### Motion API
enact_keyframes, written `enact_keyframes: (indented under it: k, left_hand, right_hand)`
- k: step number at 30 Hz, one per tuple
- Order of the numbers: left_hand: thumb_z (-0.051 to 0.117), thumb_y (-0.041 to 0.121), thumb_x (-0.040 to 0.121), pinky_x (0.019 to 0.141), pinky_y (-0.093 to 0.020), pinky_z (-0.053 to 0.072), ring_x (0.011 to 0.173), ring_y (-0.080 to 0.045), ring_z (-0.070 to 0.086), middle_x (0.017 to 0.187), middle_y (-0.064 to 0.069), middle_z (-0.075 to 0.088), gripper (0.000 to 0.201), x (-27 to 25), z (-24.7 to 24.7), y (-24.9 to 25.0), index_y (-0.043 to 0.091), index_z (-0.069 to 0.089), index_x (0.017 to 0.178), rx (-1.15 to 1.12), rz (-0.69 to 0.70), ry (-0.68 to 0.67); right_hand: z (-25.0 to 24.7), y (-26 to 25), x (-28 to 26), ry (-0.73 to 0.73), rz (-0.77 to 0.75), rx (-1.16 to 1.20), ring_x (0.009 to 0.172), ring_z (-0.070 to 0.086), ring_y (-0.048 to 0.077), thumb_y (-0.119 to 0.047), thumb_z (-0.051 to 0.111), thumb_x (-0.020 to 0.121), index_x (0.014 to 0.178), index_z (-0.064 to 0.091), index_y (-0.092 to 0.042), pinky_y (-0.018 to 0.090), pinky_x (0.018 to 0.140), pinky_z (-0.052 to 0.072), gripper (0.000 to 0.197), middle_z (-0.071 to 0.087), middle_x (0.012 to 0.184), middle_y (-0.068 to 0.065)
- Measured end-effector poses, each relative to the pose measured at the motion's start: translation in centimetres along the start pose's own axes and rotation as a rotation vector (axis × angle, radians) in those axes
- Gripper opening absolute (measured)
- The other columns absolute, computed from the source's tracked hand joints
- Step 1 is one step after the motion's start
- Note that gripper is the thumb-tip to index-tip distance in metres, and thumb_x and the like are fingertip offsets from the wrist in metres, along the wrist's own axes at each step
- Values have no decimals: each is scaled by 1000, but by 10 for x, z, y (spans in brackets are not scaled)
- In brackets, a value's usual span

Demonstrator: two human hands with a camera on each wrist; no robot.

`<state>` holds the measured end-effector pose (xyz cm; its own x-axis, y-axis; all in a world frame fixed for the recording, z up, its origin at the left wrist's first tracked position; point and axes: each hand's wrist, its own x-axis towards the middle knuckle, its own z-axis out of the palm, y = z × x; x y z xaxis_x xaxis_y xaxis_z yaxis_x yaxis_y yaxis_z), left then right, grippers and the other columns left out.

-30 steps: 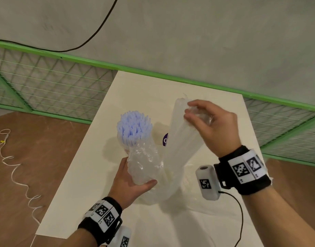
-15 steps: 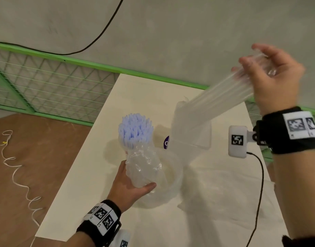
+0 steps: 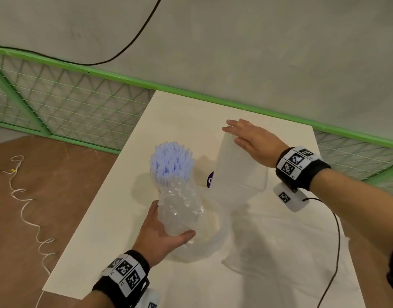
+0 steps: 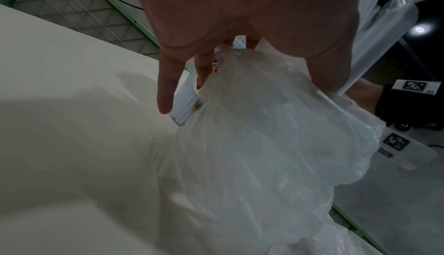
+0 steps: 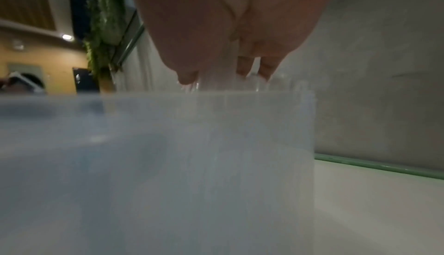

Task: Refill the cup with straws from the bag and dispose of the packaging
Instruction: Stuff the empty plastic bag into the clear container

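While the left hand (image 3: pixel 162 230) grips the crumpled clear bag (image 3: pixel 180 210) at centre frame, a bundle of pale blue straws (image 3: pixel 171 161) stands out of the bag's open top. Right of it, a translucent cup (image 3: pixel 242 174) on the white table (image 3: pixel 115 207) holds clear straws (image 5: pixel 216 80). The right hand (image 3: pixel 253 141) lies flat on their tops, fingers straight and together. Loose clear packaging (image 3: pixel 268 245) lies at lower right.

Crowded middle, open edges

The straws (image 3: pixel 171 162), cup (image 3: pixel 241 167) and crumpled bag (image 3: pixel 286 245) block the bench (image 3: pixel 106 221) centre; bare bench lies open to the left and beyond the cup, up to the green rail (image 3: pixel 213 101).
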<state>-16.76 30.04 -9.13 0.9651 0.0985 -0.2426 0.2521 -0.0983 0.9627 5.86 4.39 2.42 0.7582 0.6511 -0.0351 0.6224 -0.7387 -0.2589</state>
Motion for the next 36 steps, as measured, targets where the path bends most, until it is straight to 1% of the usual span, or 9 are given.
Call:
enact_keyframes:
  k: [8, 11, 15, 19, 23, 29, 31, 33, 36]
  left_hand:
    - [95, 24, 55, 97, -40, 52, 106, -8, 67, 113, 10, 69, 82, -1, 1, 4, 23, 50, 123, -15, -21, -13]
    - [95, 25, 55, 97, -39, 52, 106, -7, 66, 113, 11, 69, 82, -3, 2, 6, 25, 49, 123, -11, -18, -12]
    - [95, 32, 52, 98, -41, 51, 107, -8, 66, 114, 11, 67, 84, -3, 2, 5, 29, 50, 123, 0, -16, -5]
    - [94, 44, 49, 99, -44, 51, 110, -9, 64, 122, 8, 61, 83, -3, 3, 5, 43, 50, 119, 30, 17, 15]
    - [93, 43, 50, 100, -43, 50, 111, -8, 63, 125, 5, 58, 77, -3, 3, 5, 53, 50, 113, 43, 43, 14]
    - [93, 45, 50, 100, -43, 50, 111, -8, 63, 123, 6, 59, 78, -2, 3, 2, 51, 50, 114, 58, 65, 19]
    - [93, 45, 50, 100, -43, 50, 111, -9, 63, 123, 6, 59, 77, -2, 2, 1, 54, 50, 113, 63, 67, 23]
    - [93, 41, 50, 98, -40, 50, 110, -9, 63, 122, 5, 60, 76, -3, 2, 2, 55, 51, 112, 48, 62, 20]
    - [95, 22, 54, 93, -29, 53, 105, -4, 65, 113, 11, 67, 80, -6, 1, 3, 33, 51, 121, -5, 39, 7]
  right_hand:
    - [15, 6, -9, -117, -43, -273, 151, -1, 22, -57, 32, 95, 154, 0, -38, 49, 116, 17, 69, 8, 162, -17]
    - [15, 9, -10, -116, -55, -255, 151, 0, 21, -65, 24, 92, 154, 0, -40, 50, 115, 17, 71, 0, 162, -21]
    - [12, 7, -5, -26, 9, -109, 151, 8, 17, -53, 27, 101, 156, 5, -33, 50, 115, 21, 62, -2, 162, -17]
    - [18, 3, -4, -93, -16, -317, 150, 6, 24, -59, 7, 95, 156, 8, -33, 47, 111, 23, 66, 2, 162, -19]
    - [18, 3, -5, -115, -19, -357, 150, 4, 26, -63, 9, 93, 155, 5, -35, 48, 111, 23, 69, 0, 161, -22]
    - [7, -3, -9, -121, -33, -378, 150, -11, 22, -71, 12, 92, 155, -3, -37, 57, 116, 3, 73, -9, 161, -23]
    - [-4, -20, -13, 32, -26, -301, 151, -4, 20, -63, 23, 96, 155, 11, -32, 52, 115, 5, 68, 4, 163, -17]
    - [-10, -46, -24, 195, -60, -156, 144, 27, 20, -44, 38, 97, 148, 35, -25, 47, 110, 23, 54, 36, 154, -7]
    - [11, -89, -52, 207, -132, 185, 103, 60, 17, -15, 51, 90, 131, 55, -14, 33, 90, 48, 42, 64, 118, 2]
